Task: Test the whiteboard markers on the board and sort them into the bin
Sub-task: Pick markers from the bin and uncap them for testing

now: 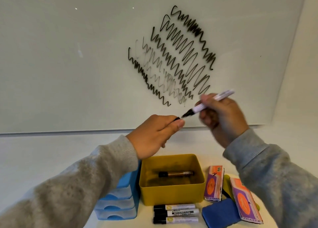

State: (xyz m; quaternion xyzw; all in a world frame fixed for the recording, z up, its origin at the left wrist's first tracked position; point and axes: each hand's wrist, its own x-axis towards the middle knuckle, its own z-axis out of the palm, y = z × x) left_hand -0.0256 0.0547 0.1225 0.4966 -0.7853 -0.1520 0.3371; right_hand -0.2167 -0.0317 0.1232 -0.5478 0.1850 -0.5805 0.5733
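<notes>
Between the two hands, tip meets cap: right hand (222, 117) clamped around an uncapped marker (209, 103), nib pointing down-left at the black cap (177, 119) pinched in the left hand (155, 135). Looks like recapping, though motion blur makes that a guess. Behind the hands, the whiteboard (68, 55) carries several test scribbles (170, 55), some faint. Below the left hand, the yellow bin (172, 193) on the desk holds one marker (175, 174); three more markers (176, 214) lie in front of it. Risks: nib misses the cap and inks the fingers; loose cap dries the marker out; a faint writer gets sorted as good.
</notes>
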